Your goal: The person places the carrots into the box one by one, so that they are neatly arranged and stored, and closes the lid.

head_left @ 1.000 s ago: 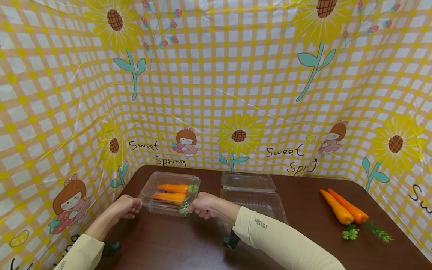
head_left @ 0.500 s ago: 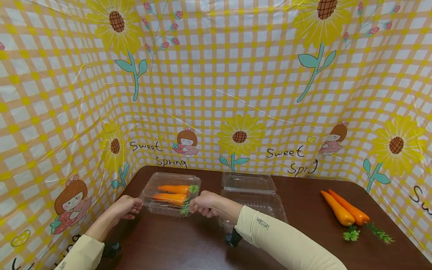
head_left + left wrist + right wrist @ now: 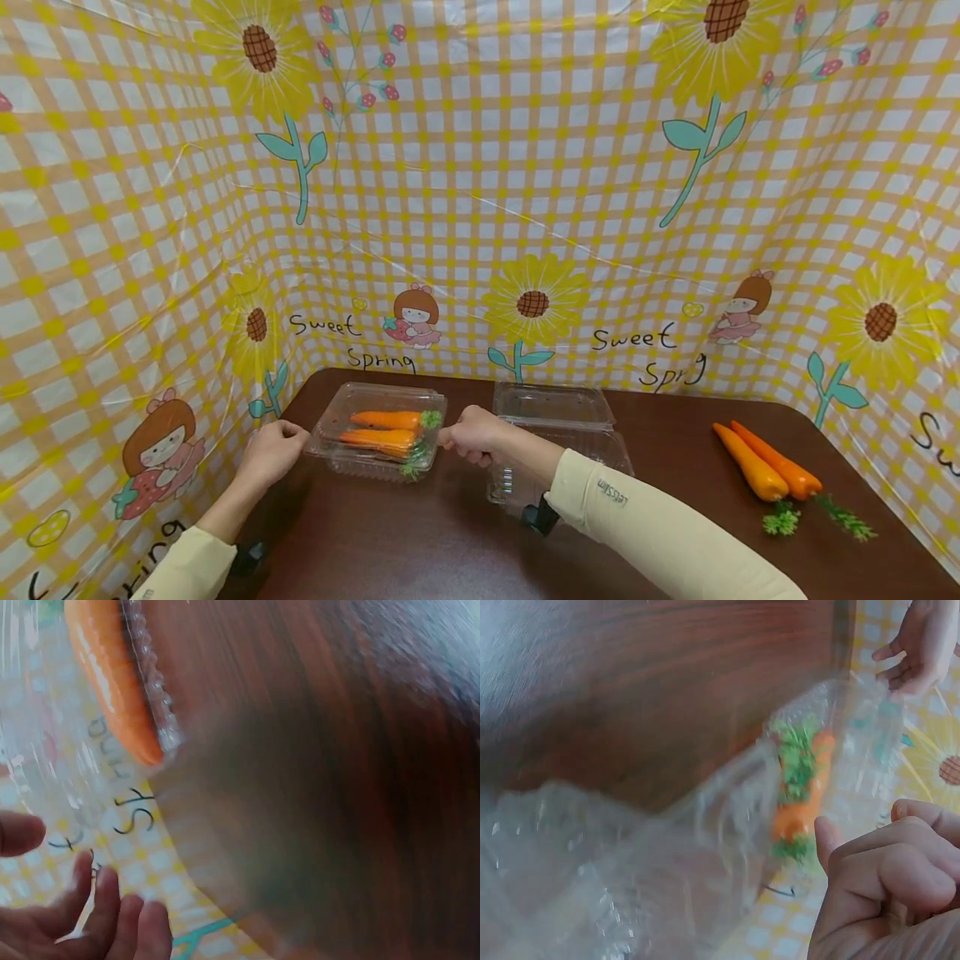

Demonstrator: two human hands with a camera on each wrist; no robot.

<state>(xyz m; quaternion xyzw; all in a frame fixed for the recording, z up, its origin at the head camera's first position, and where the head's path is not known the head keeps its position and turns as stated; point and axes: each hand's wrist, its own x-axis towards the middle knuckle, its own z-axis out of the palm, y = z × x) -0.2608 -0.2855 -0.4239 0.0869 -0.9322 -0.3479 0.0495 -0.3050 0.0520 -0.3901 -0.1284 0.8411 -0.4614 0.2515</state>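
A clear plastic clamshell box [image 3: 341,407] with orange carrots [image 3: 378,439] inside sits at the left of the table, its lid lying over them. At the box's left edge is my left hand [image 3: 273,454]; in the left wrist view its thumb and fingers [image 3: 107,904] stand apart with nothing between them. Just off the right edge is my right hand [image 3: 474,435], its fingers [image 3: 855,889] loosely curled around nothing in the right wrist view. Green carrot tops [image 3: 799,761] show through the plastic there.
A second clear clamshell box [image 3: 551,404] stands with its lid back, partly behind my right forearm. Two more carrots [image 3: 753,467] with green tops lie at the right of the brown table [image 3: 390,542]. Checked cloth [image 3: 450,167] hangs around the back and sides.
My right hand has drawn away from the filled box to the right. My left hand has shifted slightly up and left, its fingers off the box edge. The box has stayed in place.
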